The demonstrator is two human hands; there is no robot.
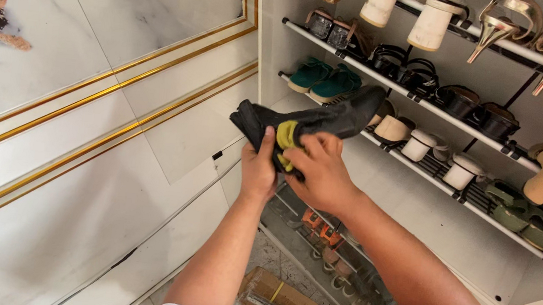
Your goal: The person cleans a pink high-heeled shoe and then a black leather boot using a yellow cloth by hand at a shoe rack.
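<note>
Holding a black shoe (329, 119) mid-frame, left hand (258, 171) clamped on it, right hand (323, 173) pressing a yellow cloth (286, 136), shoe rack (437, 109) upper right.

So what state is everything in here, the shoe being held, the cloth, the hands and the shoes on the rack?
Black shoe: off the rack, held sideways in the air.
Yellow cloth: bunched, pressed against the shoe.
Left hand: gripping the shoe's heel end.
Right hand: fingers pressing the cloth on the shoe.
Green sandals: paired on a rack bar.
Gold heels: hooked on the top bar.
Cardboard box: lying flat on the floor.
</note>
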